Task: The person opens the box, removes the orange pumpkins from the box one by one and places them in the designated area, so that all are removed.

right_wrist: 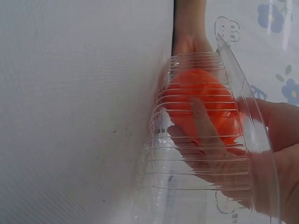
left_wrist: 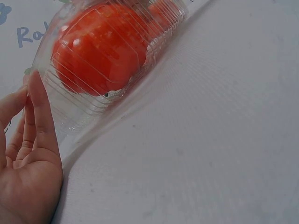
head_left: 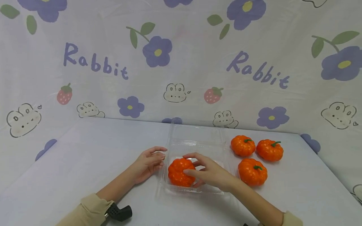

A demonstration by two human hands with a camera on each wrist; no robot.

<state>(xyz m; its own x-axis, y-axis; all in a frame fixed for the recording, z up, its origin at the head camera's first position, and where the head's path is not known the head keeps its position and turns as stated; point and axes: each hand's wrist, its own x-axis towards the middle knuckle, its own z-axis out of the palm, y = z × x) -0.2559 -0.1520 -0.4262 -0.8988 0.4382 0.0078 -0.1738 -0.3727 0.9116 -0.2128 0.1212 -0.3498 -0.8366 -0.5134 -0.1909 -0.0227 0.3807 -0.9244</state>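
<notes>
An orange toy pumpkin point(head_left: 181, 172) sits in the left part of a clear plastic clamshell box point(head_left: 209, 189), with no stem showing from above. My right hand point(head_left: 210, 172) reaches into the box and holds this pumpkin from its right side, thumb and index finger on its surface. Through the ribbed clear wall, the right wrist view shows the thumb against the pumpkin point(right_wrist: 205, 88). My left hand point(head_left: 148, 164) is beside the box's left wall, fingers loosely bent and fingertips at the edge. In the left wrist view, that hand point(left_wrist: 32, 154) has its fingertips close to the clear wall.
Three more orange pumpkins with green stems, a back-left one point(head_left: 242, 146), a back-right one point(head_left: 269, 150) and a front one point(head_left: 252, 172), stand right of the box. The raised lid point(head_left: 198, 133) leans toward the printed backdrop. A black device point(head_left: 120, 212) is by the left sleeve.
</notes>
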